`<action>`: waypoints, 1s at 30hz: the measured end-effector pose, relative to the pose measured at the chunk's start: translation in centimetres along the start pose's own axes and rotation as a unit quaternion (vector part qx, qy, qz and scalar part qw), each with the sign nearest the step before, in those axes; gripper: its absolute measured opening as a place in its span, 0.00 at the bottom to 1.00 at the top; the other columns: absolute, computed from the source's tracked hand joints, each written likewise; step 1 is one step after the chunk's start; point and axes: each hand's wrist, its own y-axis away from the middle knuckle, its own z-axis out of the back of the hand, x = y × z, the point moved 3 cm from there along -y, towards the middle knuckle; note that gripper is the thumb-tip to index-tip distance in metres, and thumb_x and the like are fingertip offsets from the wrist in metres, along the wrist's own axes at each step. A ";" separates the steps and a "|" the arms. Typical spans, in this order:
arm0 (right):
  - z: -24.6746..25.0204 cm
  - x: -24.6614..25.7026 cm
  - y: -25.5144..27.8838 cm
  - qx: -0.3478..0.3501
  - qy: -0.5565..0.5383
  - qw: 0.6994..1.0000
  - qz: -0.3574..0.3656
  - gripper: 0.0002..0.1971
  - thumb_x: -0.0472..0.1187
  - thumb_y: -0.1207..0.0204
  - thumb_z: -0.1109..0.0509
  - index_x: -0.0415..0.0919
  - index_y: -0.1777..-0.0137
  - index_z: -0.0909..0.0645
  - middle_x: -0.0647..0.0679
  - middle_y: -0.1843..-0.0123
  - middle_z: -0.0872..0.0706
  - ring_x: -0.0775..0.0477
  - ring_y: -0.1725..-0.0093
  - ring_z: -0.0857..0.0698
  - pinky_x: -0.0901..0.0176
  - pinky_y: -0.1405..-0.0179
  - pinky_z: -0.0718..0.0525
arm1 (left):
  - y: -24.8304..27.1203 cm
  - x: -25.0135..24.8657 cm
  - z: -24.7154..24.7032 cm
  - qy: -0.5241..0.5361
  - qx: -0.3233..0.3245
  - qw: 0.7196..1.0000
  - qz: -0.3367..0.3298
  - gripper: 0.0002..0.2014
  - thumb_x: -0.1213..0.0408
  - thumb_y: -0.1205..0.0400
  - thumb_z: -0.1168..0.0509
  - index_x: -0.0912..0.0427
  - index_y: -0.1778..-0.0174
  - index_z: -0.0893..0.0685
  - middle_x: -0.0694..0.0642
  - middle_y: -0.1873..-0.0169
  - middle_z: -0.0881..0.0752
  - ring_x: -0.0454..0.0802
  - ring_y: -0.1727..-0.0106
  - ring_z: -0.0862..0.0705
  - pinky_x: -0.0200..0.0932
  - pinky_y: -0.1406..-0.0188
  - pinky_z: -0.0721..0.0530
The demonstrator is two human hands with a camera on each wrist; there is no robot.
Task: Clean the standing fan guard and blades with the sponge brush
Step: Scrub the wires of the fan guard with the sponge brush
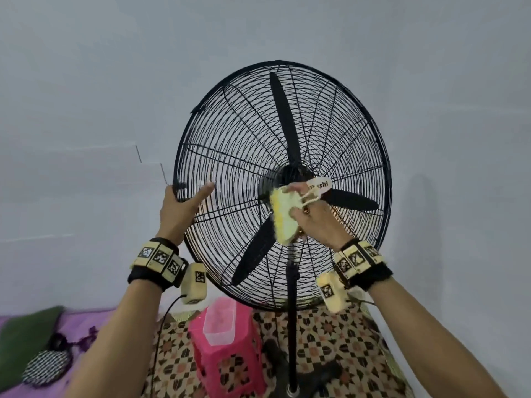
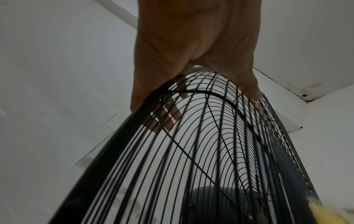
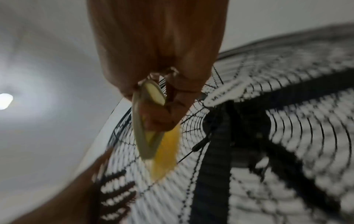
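Note:
A tall black standing fan faces me, its round wire guard point(image 1: 235, 133) covering three black blades point(image 1: 283, 119). My left hand point(image 1: 184, 202) grips the guard's left rim point(image 2: 118, 136), fingers behind the wires and thumb in front. My right hand point(image 1: 311, 216) holds a pale yellow sponge brush point(image 1: 283, 215) by its handle and presses it against the guard just left of the hub. In the right wrist view the sponge brush point(image 3: 164, 151) lies on the blurred guard point(image 3: 287, 136). A white brand label point(image 1: 320, 185) sits at the guard's centre.
The fan's black pole point(image 1: 292, 326) runs down to a patterned floor point(image 1: 344, 334). A pink plastic stool point(image 1: 227, 357) with a clear tub point(image 1: 219, 323) on it stands just left of the pole. A purple cloth point(image 1: 57, 326) with dark items lies at the lower left. A pale wall is behind.

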 end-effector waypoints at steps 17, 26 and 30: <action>-4.1 0.5 1.3 -0.323 -0.207 0.919 -0.090 0.05 0.37 0.15 0.36 0.44 0.49 0.31 0.46 0.58 0.09 0.49 0.66 0.08 0.65 0.76 0.18 | -2.6 1.9 2.3 -0.036 0.130 0.991 -0.014 0.53 0.15 0.38 0.29 0.61 0.36 0.20 0.59 0.39 0.13 0.59 0.40 0.12 0.73 0.33 0.14; -4.9 1.1 1.4 -0.279 -0.197 0.935 -0.095 0.03 0.37 0.13 0.37 0.41 0.48 0.29 0.41 0.50 0.11 0.46 0.67 0.08 0.65 0.79 0.20 | -3.6 2.3 2.3 -0.025 0.170 0.985 -0.027 0.42 0.16 0.40 0.27 0.55 0.55 0.18 0.53 0.67 0.20 0.53 0.60 0.19 0.68 0.41 0.11; -4.8 1.2 0.9 -0.363 -0.201 0.899 -0.138 0.01 0.35 0.10 0.41 0.39 0.44 0.29 0.42 0.50 0.12 0.54 0.71 0.12 0.67 0.78 0.21 | -3.6 2.2 2.1 -0.025 0.180 0.982 -0.050 0.44 0.15 0.40 0.28 0.56 0.53 0.18 0.56 0.65 0.21 0.54 0.60 0.22 0.56 0.52 0.17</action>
